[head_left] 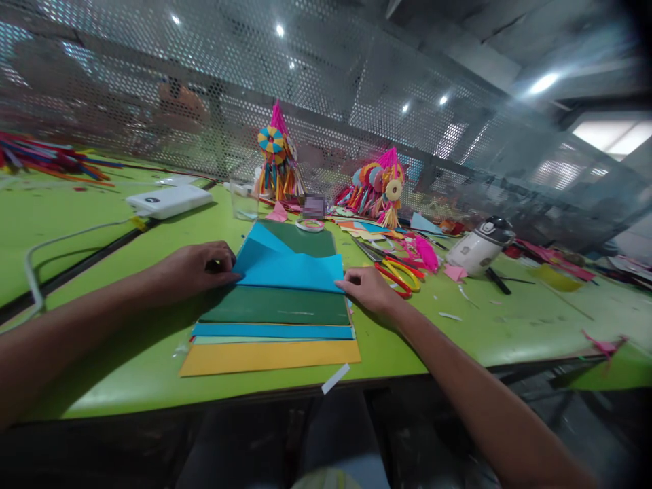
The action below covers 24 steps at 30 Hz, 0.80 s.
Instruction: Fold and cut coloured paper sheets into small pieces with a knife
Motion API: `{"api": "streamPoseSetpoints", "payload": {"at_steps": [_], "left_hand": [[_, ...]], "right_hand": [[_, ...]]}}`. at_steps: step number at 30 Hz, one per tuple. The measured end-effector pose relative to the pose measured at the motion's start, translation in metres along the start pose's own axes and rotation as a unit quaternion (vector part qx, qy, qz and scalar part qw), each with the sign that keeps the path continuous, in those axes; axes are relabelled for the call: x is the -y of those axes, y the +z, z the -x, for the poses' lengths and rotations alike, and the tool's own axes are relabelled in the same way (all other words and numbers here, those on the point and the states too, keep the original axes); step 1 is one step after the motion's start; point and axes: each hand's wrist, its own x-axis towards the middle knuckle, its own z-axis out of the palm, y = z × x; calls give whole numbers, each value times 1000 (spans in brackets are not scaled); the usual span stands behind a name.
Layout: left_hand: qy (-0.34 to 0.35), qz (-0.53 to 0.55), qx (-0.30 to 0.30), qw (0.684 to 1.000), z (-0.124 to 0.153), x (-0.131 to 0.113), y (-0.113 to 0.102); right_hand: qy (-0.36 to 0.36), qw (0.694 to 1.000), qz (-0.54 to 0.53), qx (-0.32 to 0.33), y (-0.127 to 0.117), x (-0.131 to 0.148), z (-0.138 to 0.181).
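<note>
A light blue paper sheet lies folded over on a stack of coloured sheets, with dark green, blue and yellow showing below it. My left hand pinches the blue sheet's left corner with curled fingers. My right hand presses fingertips down on the sheet's right corner. The stack rests near the front edge of a green table.
Red and yellow scissors lie right of my right hand. Paper ornaments, scraps, a tape roll, a white device and a white power bank with cable sit farther back. A perforated metal screen stands behind.
</note>
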Motion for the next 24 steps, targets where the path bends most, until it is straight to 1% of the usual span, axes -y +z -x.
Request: {"api": "streamPoseSetpoints", "payload": {"at_steps": [4, 7, 13, 24], "left_hand": [[14, 3, -2, 1000, -1, 6, 2], [17, -6, -4, 1000, -1, 9, 3], [21, -11, -7, 1000, 0, 8, 3], [19, -4, -10, 1000, -1, 9, 4]], "right_hand": [[-38, 999, 32, 1, 0, -4, -3], [-52, 997, 50, 9, -1, -5, -4], [-82, 994, 71, -2, 0, -8, -3], [-60, 996, 63, 2, 1, -8, -3]]}}
